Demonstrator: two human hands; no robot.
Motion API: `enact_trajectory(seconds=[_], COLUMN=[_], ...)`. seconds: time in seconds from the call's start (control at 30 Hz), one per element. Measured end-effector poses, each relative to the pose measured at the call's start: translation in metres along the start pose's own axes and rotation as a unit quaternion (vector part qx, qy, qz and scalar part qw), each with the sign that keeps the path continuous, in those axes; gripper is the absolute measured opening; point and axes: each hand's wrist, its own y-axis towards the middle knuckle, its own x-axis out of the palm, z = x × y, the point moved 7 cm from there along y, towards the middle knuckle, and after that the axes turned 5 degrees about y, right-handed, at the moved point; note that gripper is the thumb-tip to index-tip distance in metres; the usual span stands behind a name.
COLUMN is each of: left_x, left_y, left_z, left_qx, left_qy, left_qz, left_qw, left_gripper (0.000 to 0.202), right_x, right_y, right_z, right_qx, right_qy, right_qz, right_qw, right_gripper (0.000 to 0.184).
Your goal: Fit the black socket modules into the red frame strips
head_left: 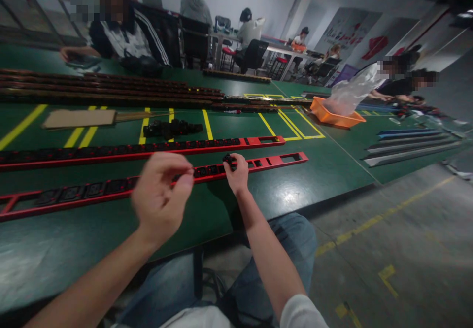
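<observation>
Two long red strips lie across the green table; the near red strip (111, 190) has black socket modules set along it and empty slots at its right end. My right hand (236, 173) rests on this strip, fingers closed on a small black socket module (229, 160) at the last filled slot. My left hand (160, 195) hovers above the strip, blurred, fingers curled in a pinch; what it holds I cannot make out. The far red strip (148, 149) is filled with black modules almost to its right end.
A pile of black modules (172, 128) and a cardboard piece (79, 118) lie behind the strips. Dark long strips (111, 89) run along the back. An orange tray (336, 116) with a plastic bag stands at right, near grey-blue strips (410, 146). People sit across and at far tables.
</observation>
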Motion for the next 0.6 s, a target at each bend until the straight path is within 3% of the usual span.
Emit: enact_trajectory(seconds=[0.1, 0.17, 0.23, 0.37, 0.6], left_x=[0.052, 0.087, 0.108, 0.122, 0.119], left_y=[0.002, -0.004, -0.012, -0.029, -0.038], left_z=[-0.032, -0.057, -0.076, -0.09, -0.094], left_qx=[0.017, 0.024, 0.029, 0.032, 0.023], left_qy=[0.101, 0.204, 0.285, 0.329, 0.315], left_qz=[-0.123, -0.201, -0.232, -0.255, -0.266], left_qw=[0.987, 0.958, 0.93, 0.909, 0.911], left_gripper=[0.012, 0.018, 0.023, 0.026, 0.026], right_x=[-0.001, -0.002, -0.003, 0.001, 0.009], right_y=[0.0, 0.0, 0.0, -0.003, -0.006], right_z=[0.002, 0.001, -0.002, -0.007, -0.008], right_qx=[0.001, -0.002, -0.007, -0.018, -0.036], right_qy=[0.004, 0.012, 0.023, 0.025, -0.046], right_qz=[-0.002, -0.002, -0.014, -0.061, -0.125], right_qw=[1.0, 1.0, 1.0, 0.998, 0.99], right_gripper=[0.027, 0.028, 0.029, 0.035, 0.037])
